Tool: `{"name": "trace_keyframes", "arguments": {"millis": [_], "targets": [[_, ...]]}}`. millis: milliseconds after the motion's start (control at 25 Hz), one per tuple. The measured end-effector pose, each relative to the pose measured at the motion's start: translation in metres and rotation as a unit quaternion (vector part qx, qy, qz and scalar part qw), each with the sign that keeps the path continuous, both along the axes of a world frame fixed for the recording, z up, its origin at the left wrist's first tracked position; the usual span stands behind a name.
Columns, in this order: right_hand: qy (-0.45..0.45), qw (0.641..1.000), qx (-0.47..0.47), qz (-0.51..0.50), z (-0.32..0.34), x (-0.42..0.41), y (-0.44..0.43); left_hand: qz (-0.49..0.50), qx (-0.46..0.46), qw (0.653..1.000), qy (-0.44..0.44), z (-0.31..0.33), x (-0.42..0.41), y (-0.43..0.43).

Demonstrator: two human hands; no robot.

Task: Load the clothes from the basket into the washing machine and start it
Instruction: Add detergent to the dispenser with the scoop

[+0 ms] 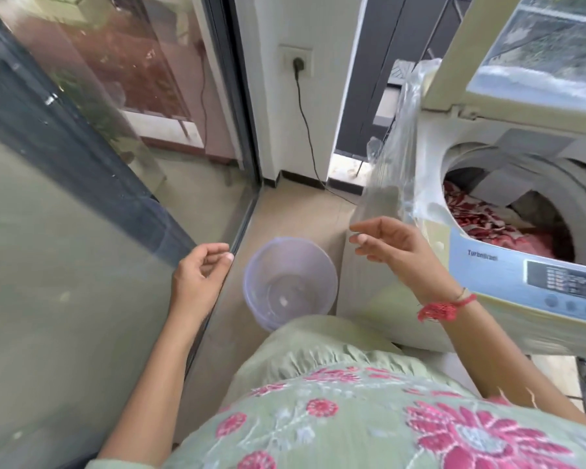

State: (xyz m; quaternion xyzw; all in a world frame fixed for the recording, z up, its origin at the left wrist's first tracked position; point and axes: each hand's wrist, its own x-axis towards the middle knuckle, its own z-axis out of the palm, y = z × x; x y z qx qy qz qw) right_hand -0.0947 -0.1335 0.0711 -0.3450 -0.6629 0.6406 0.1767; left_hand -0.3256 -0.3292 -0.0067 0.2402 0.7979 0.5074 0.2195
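Round translucent plastic basket [290, 282], floral clothes [498, 221] in drum.

The washing machine [508, 231] bore the word "TurboDrum" on its pale blue control panel [535, 275]; the display's small print was unreadable.

Daylit glass sliding door [82, 137] on the left; white wall [271, 96] with plugged-in socket [296, 62]; beige tiled floor [295, 214].

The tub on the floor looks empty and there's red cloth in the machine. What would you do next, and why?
Probably swing the raised lid down. The basket on the floor looks empty, red patterned clothes already lie in the drum, and both the left hand and right hand are free. The control panel buttons would come after.
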Motion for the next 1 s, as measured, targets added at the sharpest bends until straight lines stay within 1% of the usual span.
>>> {"name": "trace_keyframes", "arguments": {"millis": [160,320,440,560,680,800,920,1000], "targets": [[0.0,1.0,0.001,-0.015,0.001,0.01,0.005,-0.016,0.02,1.0,-0.009,0.005,0.008,0.022],[0.046,0.997,0.001,-0.064,0.011,0.039,0.038,-0.048,0.06,0.997,-0.024,0.021,0.04,0.073],[0.068,0.992,0.014,-0.11,0.014,0.081,0.078,-0.089,0.089,0.992,-0.023,0.038,0.076,0.134],[0.087,0.982,0.007,-0.168,0.008,0.148,0.125,-0.158,0.12,0.98,-0.023,0.048,0.138,0.218],[0.096,0.964,0.02,-0.247,0.003,0.217,0.173,-0.214,0.133,0.967,-0.037,0.054,0.21,0.3],[0.088,0.954,0.017,-0.285,0.004,0.265,0.219,-0.257,0.11,0.959,-0.04,0.056,0.265,0.366],[0.076,0.96,-0.005,-0.271,0.001,0.288,0.259,-0.237,0.087,0.965,-0.064,0.052,0.293,0.407],[0.063,0.962,-0.04,-0.263,-0.009,0.293,0.282,-0.213,0.064,0.97,-0.1,0.045,0.302,0.422]]}}
